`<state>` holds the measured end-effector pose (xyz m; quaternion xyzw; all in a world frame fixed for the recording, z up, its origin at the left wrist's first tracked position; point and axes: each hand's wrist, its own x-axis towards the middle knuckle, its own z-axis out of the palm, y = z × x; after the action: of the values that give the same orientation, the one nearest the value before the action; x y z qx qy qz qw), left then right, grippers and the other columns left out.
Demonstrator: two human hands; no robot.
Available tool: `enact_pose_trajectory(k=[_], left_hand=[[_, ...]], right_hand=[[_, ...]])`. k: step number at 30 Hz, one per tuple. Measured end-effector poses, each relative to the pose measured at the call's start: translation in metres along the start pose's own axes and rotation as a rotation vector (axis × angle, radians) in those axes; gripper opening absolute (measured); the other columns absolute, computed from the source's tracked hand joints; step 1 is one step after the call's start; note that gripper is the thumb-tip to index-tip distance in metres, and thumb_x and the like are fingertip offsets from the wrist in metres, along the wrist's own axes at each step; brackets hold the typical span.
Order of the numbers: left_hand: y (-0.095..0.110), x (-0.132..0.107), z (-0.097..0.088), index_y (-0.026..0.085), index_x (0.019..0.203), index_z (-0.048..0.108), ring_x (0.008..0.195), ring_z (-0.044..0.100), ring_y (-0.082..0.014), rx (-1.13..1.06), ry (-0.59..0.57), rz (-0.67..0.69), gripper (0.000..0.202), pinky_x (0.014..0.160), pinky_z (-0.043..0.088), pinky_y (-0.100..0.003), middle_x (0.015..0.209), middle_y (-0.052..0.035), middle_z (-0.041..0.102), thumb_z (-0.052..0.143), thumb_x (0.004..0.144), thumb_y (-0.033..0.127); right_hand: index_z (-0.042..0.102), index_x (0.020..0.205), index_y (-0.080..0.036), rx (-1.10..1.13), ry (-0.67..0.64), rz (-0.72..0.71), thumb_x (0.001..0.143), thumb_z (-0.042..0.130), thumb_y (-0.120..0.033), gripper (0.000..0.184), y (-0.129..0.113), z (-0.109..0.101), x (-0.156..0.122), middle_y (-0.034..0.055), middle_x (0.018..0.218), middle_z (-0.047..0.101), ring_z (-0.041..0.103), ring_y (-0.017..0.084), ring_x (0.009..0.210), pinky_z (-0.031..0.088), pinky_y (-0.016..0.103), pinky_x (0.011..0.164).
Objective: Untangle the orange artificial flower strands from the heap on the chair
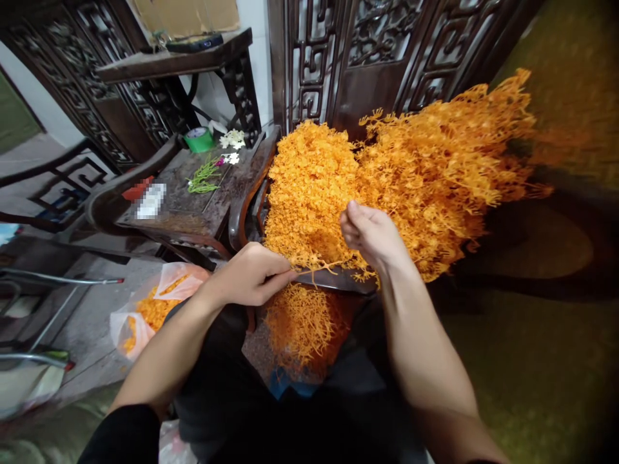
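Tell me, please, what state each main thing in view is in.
Left hand: grip closed on an orange sprig
Right hand: grip curled closed, unclear if holding anything
Orange heap: piled high, loose
Plastic bag: on the floor, orange pieces showing
Green tape roll: lying flat on the wooden seat
Green stems: lying loose there
White flowers: lying loose there

Carved wooden chairs (193,216) suggest a home's sitting room.

The sprigs (314,174) look like matt plastic, the wooden armrest (236,222) glossy.
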<state>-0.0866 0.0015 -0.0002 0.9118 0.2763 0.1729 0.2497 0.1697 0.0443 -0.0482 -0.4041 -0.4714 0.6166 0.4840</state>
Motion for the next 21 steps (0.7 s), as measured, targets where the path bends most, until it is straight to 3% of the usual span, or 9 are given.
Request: enact_pose_trajectory(k=[3,4,6,9,11,14,17,19,21], left_hand=[[-0.001,0.001,0.001,0.021,0.061,0.05,0.051,0.042,-0.0114,0.033,0.005,-0.025,0.037,0.056,0.027,-0.031,0.056,0.0028,0.047,0.055,0.096,0.028],[-0.001,0.001,0.001,0.021,0.061,0.051,0.051,0.042,-0.0115,0.04,0.003,-0.03,0.036,0.056,0.027,-0.031,0.056,0.0028,0.048,0.056,0.096,0.028],[0.001,0.001,0.0,0.021,0.06,0.05,0.051,0.041,-0.0116,0.026,-0.007,-0.031,0.036,0.056,0.027,-0.031,0.056,0.0026,0.048,0.056,0.095,0.027],[0.003,-0.002,-0.006,0.021,0.058,0.046,0.051,0.04,-0.0115,-0.038,-0.027,-0.013,0.038,0.056,0.028,-0.03,0.055,0.0028,0.045,0.055,0.095,0.025],[0.003,-0.003,-0.009,0.021,0.058,0.046,0.051,0.04,-0.0116,-0.062,-0.033,-0.024,0.039,0.056,0.028,-0.03,0.055,0.0027,0.044,0.055,0.095,0.026],[0.0,0.0,-0.009,0.02,0.06,0.051,0.052,0.043,-0.012,-0.075,-0.079,-0.072,0.038,0.057,0.029,-0.03,0.056,0.0012,0.048,0.054,0.097,0.029],[-0.004,0.005,-0.004,0.02,0.061,0.054,0.052,0.044,-0.0119,-0.102,-0.136,-0.104,0.038,0.057,0.029,-0.029,0.057,0.0009,0.05,0.055,0.097,0.032],[-0.005,0.007,-0.001,0.02,0.06,0.054,0.051,0.042,-0.0117,-0.114,-0.134,-0.118,0.037,0.058,0.029,-0.029,0.056,0.0011,0.05,0.058,0.095,0.032],[-0.002,0.007,0.001,0.02,0.058,0.055,0.05,0.041,-0.0113,-0.138,-0.121,-0.122,0.037,0.058,0.028,-0.029,0.054,0.0014,0.05,0.061,0.093,0.031]], right_hand=[[0.059,0.064,-0.019,-0.15,-0.432,0.129,0.077,0.075,-0.073,0.057,0.008,0.006,-0.002,-0.0066,0.054,0.038,0.028,0.006,0.046,0.017,0.023,0.043],[0.058,0.062,-0.019,-0.193,-0.515,0.135,0.074,0.079,-0.07,0.056,0.011,0.009,-0.001,-0.0062,0.054,0.04,0.03,0.006,0.047,0.019,0.023,0.043],[0.057,0.062,-0.02,-0.167,-0.401,0.096,0.072,0.084,-0.064,0.053,0.015,0.009,0.003,-0.0073,0.051,0.039,0.03,0.006,0.046,0.02,0.023,0.043],[0.053,0.067,-0.023,0.06,0.059,-0.008,0.073,0.083,-0.064,0.052,0.017,-0.002,0.013,-0.0094,0.049,0.032,0.025,0.006,0.042,0.017,0.022,0.039],[0.055,0.072,-0.023,0.122,0.14,-0.069,0.074,0.083,-0.063,0.049,0.016,-0.007,0.015,-0.0058,0.056,0.044,0.033,0.007,0.044,0.02,0.023,0.038],[0.068,0.089,-0.023,0.046,-0.042,-0.074,0.077,0.083,-0.06,0.042,0.013,0.002,0.007,0.0012,0.075,0.064,0.042,0.008,0.049,0.025,0.025,0.042],[0.074,0.098,-0.021,-0.068,-0.253,-0.055,0.084,0.074,-0.064,0.045,0.011,0.024,-0.005,-0.0017,0.066,0.057,0.038,0.008,0.049,0.025,0.026,0.046],[0.076,0.09,-0.02,-0.186,-0.406,-0.027,0.084,0.072,-0.066,0.046,0.012,0.034,-0.01,-0.0026,0.061,0.051,0.04,0.009,0.052,0.027,0.026,0.048],[0.072,0.076,-0.019,-0.274,-0.451,-0.003,0.081,0.078,-0.062,0.043,0.014,0.035,-0.008,-0.0026,0.06,0.05,0.04,0.009,0.052,0.027,0.026,0.048]])
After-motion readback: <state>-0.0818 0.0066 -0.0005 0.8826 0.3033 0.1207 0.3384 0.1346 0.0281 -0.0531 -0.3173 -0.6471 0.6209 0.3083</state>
